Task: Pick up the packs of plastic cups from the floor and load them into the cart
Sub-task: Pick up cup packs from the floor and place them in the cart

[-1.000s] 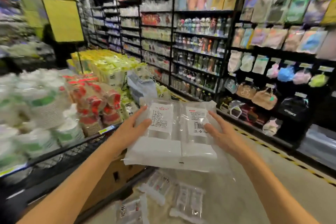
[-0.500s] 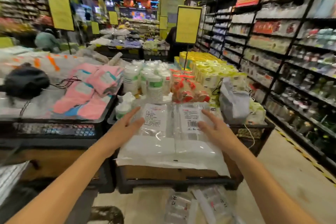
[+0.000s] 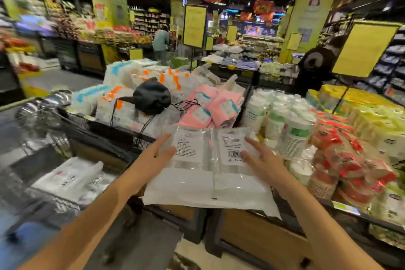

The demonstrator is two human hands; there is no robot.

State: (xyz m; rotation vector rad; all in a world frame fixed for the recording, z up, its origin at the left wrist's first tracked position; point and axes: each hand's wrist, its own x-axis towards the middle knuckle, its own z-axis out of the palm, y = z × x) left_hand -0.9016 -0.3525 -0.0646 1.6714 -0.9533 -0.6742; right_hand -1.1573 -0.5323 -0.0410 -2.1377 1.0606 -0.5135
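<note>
With my left hand (image 3: 153, 155) and right hand (image 3: 262, 161) clamped on the cup packs (image 3: 208, 164), I'd keep them level while swinging toward the cart (image 3: 54, 199).

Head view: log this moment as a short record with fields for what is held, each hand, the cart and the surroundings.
held: packs of plastic cups, clear wrapping, two white labels, one with a barcode
left hand: on the packs' left edge, fingers spread
right hand: on the packs' right edge, fingers spread
cart: lower left, wire mesh, white packs already inside
surroundings: display bins with pink packs and stacked paper cups; black cap on top
</note>
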